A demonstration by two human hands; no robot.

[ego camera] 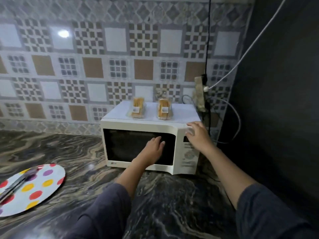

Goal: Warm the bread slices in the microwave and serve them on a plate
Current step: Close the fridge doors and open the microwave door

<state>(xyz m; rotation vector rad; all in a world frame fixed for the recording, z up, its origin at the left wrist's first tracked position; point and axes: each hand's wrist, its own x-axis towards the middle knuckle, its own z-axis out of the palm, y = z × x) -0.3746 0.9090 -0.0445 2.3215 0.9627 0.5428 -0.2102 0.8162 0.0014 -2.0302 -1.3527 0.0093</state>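
Plate cut off at the worktop's left edge — blurred utensil on it. Two bread packs atop the microwave; left hand flat on its door, right hand's straight fingers touching its top-right corner.

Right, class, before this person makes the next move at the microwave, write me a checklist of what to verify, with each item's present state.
1. Microwave door open for loading: not ok, shut.
2. Bread packets within reach on the microwave: ok.
3. Left hand and right hand free: ok, holding nothing.
4. Plate on the counter: ok, though a utensil lies on it.
5. Nothing already inside: cannot tell, glass dark.
6. Power on: cannot tell.
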